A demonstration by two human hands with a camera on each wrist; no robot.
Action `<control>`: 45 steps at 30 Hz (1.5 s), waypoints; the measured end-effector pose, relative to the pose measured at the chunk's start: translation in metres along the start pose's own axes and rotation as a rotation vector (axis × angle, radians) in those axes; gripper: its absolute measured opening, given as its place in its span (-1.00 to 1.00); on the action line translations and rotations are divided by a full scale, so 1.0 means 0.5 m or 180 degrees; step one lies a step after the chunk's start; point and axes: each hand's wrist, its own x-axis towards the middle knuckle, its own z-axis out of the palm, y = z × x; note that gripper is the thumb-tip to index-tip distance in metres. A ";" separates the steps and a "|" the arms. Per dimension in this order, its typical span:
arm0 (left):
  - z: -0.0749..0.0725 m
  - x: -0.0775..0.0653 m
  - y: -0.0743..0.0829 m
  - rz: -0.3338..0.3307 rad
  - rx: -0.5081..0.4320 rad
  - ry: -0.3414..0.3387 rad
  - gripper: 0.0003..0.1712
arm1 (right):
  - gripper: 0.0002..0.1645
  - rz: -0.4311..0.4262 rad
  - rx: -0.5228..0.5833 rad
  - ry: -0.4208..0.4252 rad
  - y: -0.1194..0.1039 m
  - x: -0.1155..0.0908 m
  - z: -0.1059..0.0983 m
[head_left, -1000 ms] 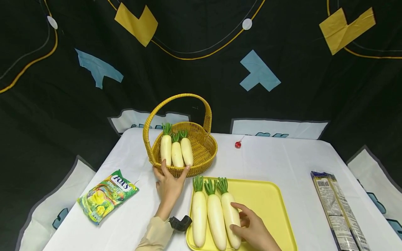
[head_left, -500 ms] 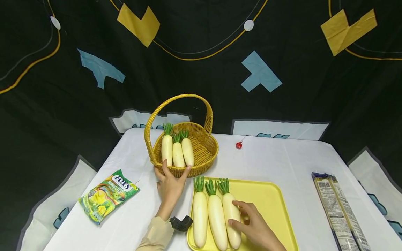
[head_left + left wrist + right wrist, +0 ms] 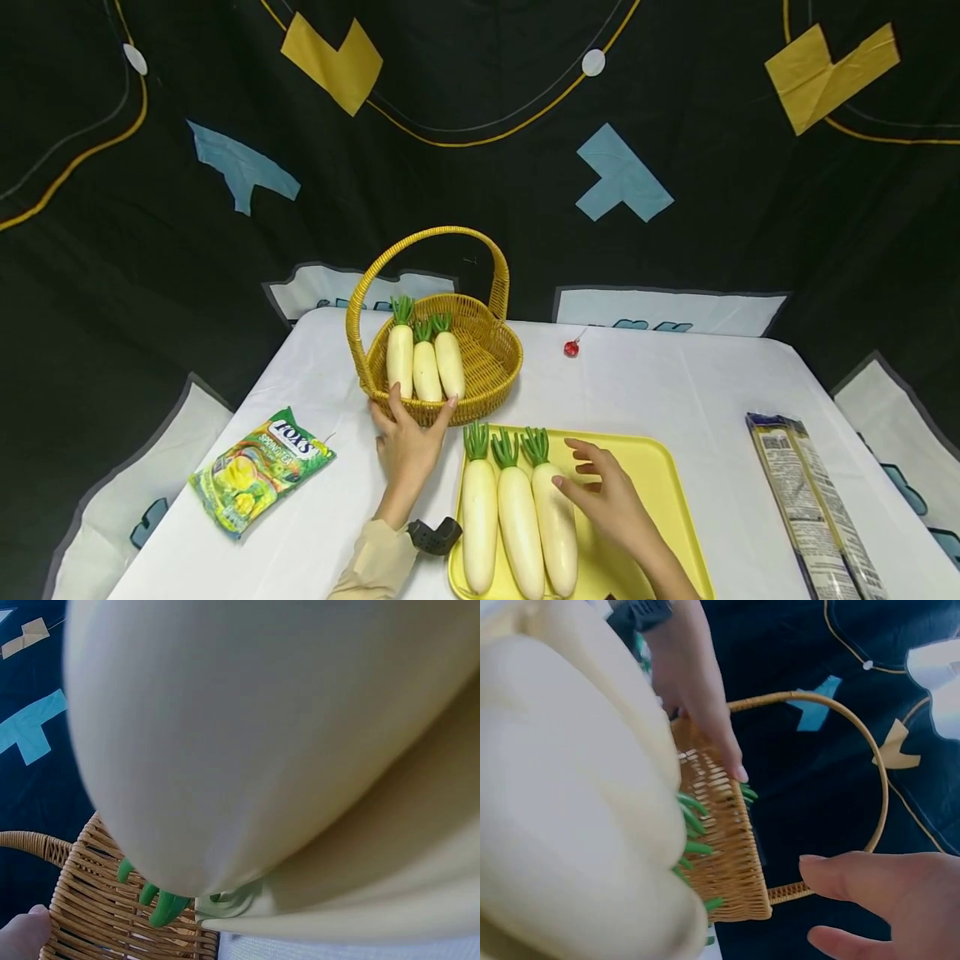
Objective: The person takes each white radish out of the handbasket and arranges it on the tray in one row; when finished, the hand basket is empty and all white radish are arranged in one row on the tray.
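My left hand, fingers spread, touches the near rim of the basket, presumably steadying it; my right hand, empty fingers parted, hovers by radishes along the left edge of the tray.

Upright on the white surface, a round, golden-yellow wicker basket with a tall arched handle. Inside its left part, three plump white radishes in a close row, bases at the near wall, green tops towards the far side. Nearer, just beside and to the right, a flat yellow tray with rounded corners. Along its left side, three more radishes, smooth and whole, lying side by side, green tops at the far rim.
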 end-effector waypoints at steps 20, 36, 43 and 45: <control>0.002 -0.001 -0.007 0.0028 -0.0011 0.0118 0.19 | -0.48 -0.0594 0.0319 0.0571 -0.132 0.237 0.045; 0.009 -0.002 -0.004 0.0033 0.0027 0.0161 0.18 | -0.26 -0.0062 0.0057 -0.0512 -0.174 0.374 0.164; 0.008 -0.002 -0.004 0.0015 0.0056 0.0170 0.19 | -0.27 0.0275 0.0144 -0.0750 -0.156 0.394 0.205; 0.007 -0.002 -0.005 0.0015 0.0046 0.0180 0.20 | -0.26 0.0335 0.0174 -0.0784 -0.153 0.398 0.211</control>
